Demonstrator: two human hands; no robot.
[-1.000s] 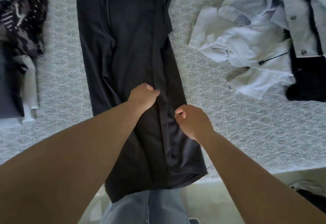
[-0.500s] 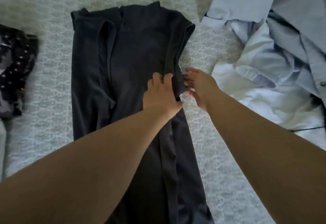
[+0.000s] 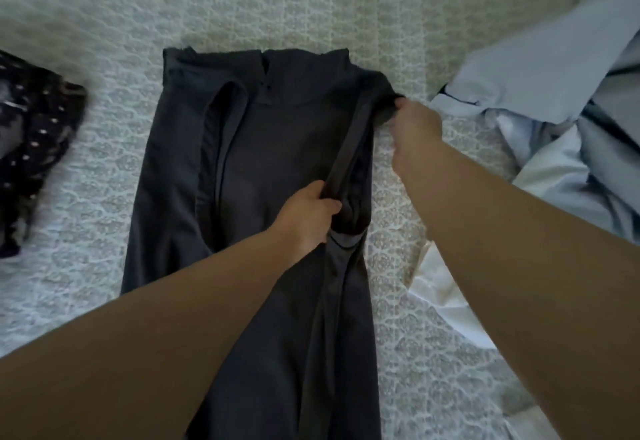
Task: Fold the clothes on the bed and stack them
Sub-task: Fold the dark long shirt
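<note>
A dark grey garment (image 3: 263, 169) lies lengthwise down the middle of the pale patterned bed cover (image 3: 104, 169), its sides folded inward into a long narrow strip with the neckline at the far end. The left hand (image 3: 304, 218) grips the folded right edge partway down, fingers curled round the fabric. The right hand (image 3: 414, 128) pinches the garment's far right corner, just beside a heap of light blue clothes (image 3: 554, 93). A dark spotted garment (image 3: 31, 135) lies well apart at the left.

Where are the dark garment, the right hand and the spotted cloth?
dark garment (image 3: 277, 149), head view, flat chest panel.
right hand (image 3: 414, 128), head view, back of hand.
spotted cloth (image 3: 31, 135), head view, middle of the fabric.
</note>
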